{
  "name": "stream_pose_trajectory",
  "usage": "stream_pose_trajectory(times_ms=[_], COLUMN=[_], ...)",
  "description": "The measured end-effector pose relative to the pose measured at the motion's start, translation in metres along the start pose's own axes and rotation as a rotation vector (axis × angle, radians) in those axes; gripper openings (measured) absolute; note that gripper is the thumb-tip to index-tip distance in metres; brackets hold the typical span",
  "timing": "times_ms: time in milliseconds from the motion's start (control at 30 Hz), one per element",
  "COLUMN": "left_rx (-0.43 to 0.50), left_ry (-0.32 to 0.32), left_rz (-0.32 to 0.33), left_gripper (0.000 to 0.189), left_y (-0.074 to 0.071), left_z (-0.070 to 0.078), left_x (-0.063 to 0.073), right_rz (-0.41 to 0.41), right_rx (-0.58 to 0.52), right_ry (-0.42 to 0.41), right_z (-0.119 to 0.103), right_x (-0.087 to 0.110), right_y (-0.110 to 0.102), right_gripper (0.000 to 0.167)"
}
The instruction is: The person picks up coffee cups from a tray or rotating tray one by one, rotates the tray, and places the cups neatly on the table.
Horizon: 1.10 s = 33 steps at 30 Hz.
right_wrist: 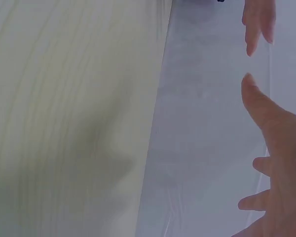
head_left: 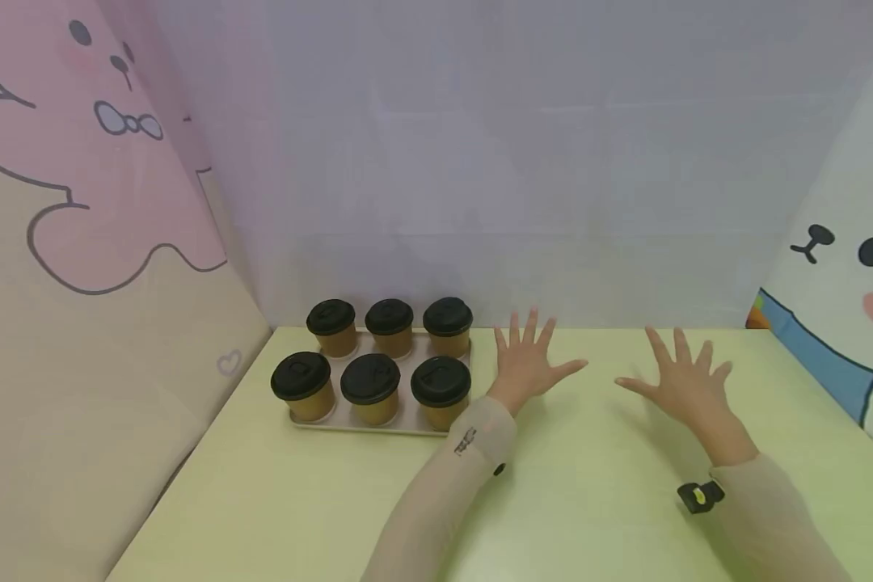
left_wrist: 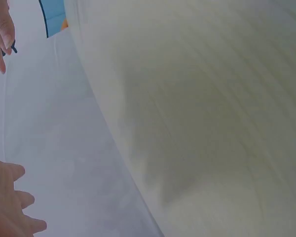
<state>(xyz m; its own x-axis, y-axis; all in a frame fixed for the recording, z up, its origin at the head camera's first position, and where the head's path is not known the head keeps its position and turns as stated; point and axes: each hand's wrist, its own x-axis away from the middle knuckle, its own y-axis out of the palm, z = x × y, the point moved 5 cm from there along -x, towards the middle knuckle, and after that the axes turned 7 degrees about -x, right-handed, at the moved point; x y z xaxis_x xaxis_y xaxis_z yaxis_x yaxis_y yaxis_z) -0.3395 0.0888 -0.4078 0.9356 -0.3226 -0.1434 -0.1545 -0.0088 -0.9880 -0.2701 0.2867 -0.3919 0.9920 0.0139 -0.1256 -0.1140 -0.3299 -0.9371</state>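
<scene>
Both hands are held out above the table with fingers spread and nothing in them. In the head view the left hand [head_left: 525, 370] is just right of a shallow tray [head_left: 378, 430], its forearm passing close to the tray's front right corner. My right hand [head_left: 691, 388] is farther right, apart from the left. Several small brown paper cups with black lids stand upright on the tray in two rows; the nearest to the left hand is the front right cup [head_left: 440, 392]. In the wrist views, the left hand [left_wrist: 10, 202] and right hand [right_wrist: 288, 168] show only partly.
A pale yellow table [head_left: 575, 501] spreads under the hands. Behind it hangs a pale curtain [head_left: 553, 178]. Printed cartoon panels stand at the left [head_left: 102, 202] and right [head_left: 844, 283]. A small black device [head_left: 701, 496] is strapped at the right wrist.
</scene>
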Motion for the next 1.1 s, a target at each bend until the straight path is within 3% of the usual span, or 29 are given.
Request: stream_pose_trajectory(times_ms=[167, 400, 533, 633, 833, 967, 1100], left_rx=[-0.006, -0.041, -0.04, -0.014, 0.004, 0.033, 0.077], left_ry=[0.015, 0.014, 0.029, 0.051, 0.111, 0.105, 0.087], left_rz=[0.021, -0.003, 0.008, 0.036, 0.082, 0.128, 0.11], left_gripper=[0.078, 0.06, 0.056, 0.056, 0.047, 0.037, 0.031], left_y=[-0.004, -0.018, -0.026, -0.031, -0.036, -0.043, -0.047], left_z=[0.003, -0.002, -0.001, 0.004, 0.01, 0.006, 0.001], left_x=[0.002, -0.002, -0.002, 0.004, 0.022, 0.025, 0.025], right_rz=[0.088, 0.119, 0.184, 0.237, 0.247, 0.258, 0.269], right_rx=[0.029, -0.002, -0.021, -0.047, -0.104, -0.138, -0.164], right_ry=[-0.031, -0.03, -0.043, -0.066, -0.072, -0.072, -0.073], right_z=[-0.002, -0.01, -0.009, -0.009, -0.017, -0.024, -0.031], right_x=[-0.002, -0.012, -0.015, -0.012, -0.001, -0.003, -0.005], right_y=[-0.002, -0.004, -0.007, -0.009, -0.011, -0.014, -0.016], right_gripper=[0.092, 0.083, 0.076, 0.07, 0.062, 0.061, 0.059])
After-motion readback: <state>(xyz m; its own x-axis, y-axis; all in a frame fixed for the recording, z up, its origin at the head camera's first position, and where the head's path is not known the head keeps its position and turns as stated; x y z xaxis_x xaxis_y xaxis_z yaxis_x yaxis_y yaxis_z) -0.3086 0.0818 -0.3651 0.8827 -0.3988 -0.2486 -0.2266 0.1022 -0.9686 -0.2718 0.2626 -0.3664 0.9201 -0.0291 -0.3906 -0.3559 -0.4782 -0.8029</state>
